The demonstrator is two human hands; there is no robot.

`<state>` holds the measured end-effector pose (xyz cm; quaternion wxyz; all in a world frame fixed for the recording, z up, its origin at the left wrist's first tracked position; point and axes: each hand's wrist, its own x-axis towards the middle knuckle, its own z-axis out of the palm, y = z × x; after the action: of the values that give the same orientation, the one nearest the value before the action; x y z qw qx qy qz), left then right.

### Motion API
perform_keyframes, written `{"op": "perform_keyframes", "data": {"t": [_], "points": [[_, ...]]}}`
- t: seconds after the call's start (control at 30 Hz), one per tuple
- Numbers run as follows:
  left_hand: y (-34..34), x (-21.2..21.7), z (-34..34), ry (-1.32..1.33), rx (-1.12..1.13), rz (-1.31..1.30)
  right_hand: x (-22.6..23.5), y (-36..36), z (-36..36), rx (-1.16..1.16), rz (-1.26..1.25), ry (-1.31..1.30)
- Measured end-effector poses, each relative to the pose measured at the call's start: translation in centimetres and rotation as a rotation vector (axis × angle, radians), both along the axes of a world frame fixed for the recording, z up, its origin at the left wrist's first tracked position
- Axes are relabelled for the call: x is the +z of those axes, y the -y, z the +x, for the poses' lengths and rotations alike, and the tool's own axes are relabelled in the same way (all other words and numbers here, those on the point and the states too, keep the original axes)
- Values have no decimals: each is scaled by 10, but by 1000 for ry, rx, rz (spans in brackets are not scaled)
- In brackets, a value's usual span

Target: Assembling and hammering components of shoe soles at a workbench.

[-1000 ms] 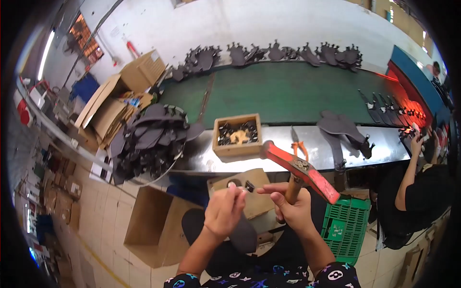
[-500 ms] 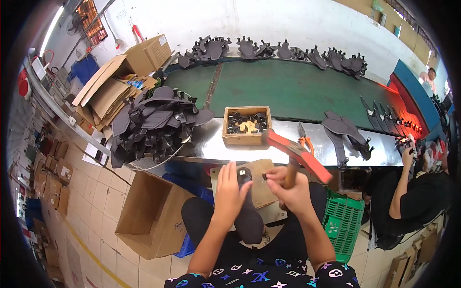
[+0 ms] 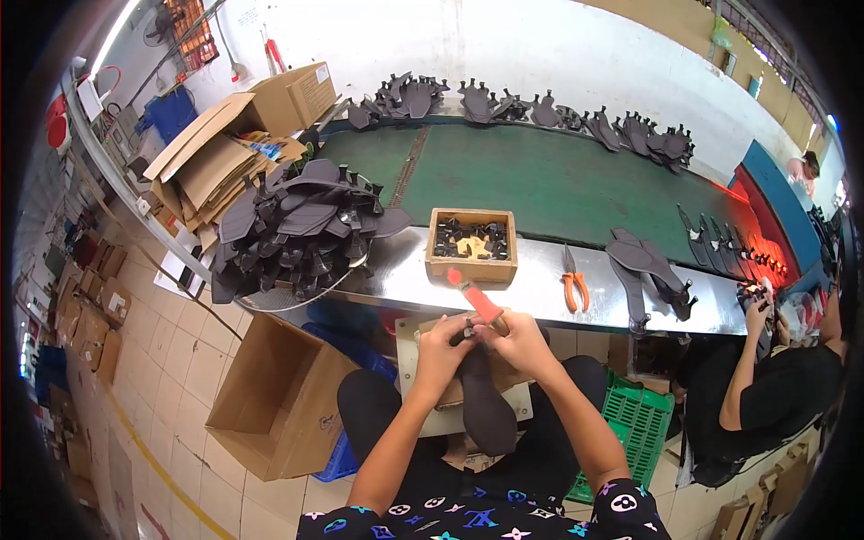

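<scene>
A dark grey shoe sole lies lengthwise between my knees, its far end on a block above a pale metal plate. My left hand is closed round that far end of the sole, fingers curled over it. My right hand meets it there, gripping a hammer with a red head tilted up and away from me. Between the fingertips of both hands is a small dark piece, mostly hidden. Beyond them, a wooden box on the bench holds several small black parts.
Orange-handled pliers and more soles lie on the metal bench edge. A big pile of soles stands left. Behind runs a green conveyor belt. A cardboard box and green crate flank my legs. A co-worker sits right.
My right hand has moved left with the hammer and small black piece to the sole's far end. My left hand, flat and outstretched before, has curled round that end. The view has shifted slightly.
</scene>
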<state>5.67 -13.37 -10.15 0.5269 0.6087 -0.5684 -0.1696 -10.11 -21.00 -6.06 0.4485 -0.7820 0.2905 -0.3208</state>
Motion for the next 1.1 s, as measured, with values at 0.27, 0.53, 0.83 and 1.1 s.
{"op": "perform_keyframes", "data": {"t": [0.27,0.53,0.83,1.1], "points": [[-3,-3,9,136,-41,-124,23,-16,-7,74,-354,-106],[-5,8,15,-113,-160,81,28,-25,-15,-63,-238,-138],[-8,7,18,-481,-267,206,62,-87,-51,-139,-305,-94],[-5,-3,20,-408,-235,157,61,-101,-54,-143,-278,-199]]}}
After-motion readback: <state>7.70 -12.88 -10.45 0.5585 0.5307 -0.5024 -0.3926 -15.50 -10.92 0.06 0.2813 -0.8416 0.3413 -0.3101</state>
